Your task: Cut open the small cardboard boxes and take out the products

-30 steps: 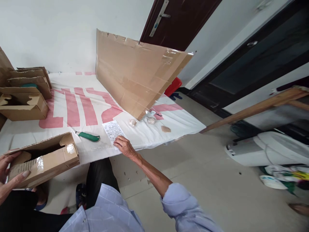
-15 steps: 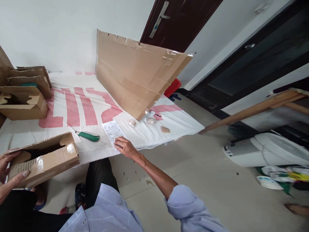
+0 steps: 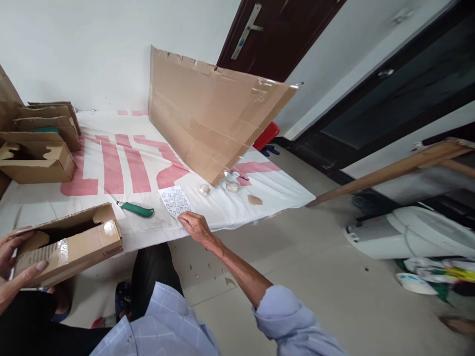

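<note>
My left hand grips the left end of a long open cardboard box, thumb on its near side and fingers at the back. The box is tilted over the table's front edge, with strips of clear tape and a round whitish sticker on its side. My right hand is closed at the lower edge of a small white sheet of paper printed with rows of small outlined shapes. Its fingertips are curled and partly hidden. Between the box and the sheet lies a green utility knife.
A large cardboard sheet leans upright on the cloth-covered table. Several cardboard boxes stand at the left. Small wrapped lumps and a brown scrap lie right of the paper. A white bucket stands on the floor.
Very little differs. My right hand has shifted slightly right at the paper's lower edge, and the view has moved a touch. The box stays in my left hand.
</note>
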The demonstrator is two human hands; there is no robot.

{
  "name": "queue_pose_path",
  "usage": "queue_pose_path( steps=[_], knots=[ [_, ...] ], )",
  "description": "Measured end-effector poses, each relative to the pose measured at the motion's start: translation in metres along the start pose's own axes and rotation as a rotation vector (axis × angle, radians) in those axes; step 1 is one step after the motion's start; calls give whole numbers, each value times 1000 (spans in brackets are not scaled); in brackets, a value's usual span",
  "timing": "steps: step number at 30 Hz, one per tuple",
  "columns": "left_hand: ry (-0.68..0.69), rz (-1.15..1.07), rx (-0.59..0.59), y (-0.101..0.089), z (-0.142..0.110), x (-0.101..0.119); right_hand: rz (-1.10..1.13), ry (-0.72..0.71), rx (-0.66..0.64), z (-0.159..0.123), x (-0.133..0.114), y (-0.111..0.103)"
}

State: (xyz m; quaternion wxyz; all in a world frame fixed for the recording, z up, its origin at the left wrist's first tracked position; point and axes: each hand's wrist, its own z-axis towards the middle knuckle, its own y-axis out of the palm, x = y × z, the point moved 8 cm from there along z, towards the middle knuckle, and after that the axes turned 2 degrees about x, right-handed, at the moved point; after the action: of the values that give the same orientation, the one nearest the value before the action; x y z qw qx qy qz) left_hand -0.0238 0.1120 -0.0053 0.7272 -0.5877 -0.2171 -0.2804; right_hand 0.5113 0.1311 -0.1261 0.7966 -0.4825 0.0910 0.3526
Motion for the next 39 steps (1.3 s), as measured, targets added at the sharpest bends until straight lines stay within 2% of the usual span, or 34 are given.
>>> queue_pose_path(
  steps=[14, 20, 31, 39],
  knots=[
    [4, 17, -7, 1, -1, -6, -72, 10, 4, 1, 2, 0],
    [-14, -12, 9, -1, 0, 0, -116, 6, 2, 0, 3, 5],
    [-11, -53, 2, 2, -1, -1, -176, -42, -16, -2, -10, 8],
    [-18, -30, 20, 0, -1, 4, -189, -113, -83, -4, -19, 6]
  ],
)
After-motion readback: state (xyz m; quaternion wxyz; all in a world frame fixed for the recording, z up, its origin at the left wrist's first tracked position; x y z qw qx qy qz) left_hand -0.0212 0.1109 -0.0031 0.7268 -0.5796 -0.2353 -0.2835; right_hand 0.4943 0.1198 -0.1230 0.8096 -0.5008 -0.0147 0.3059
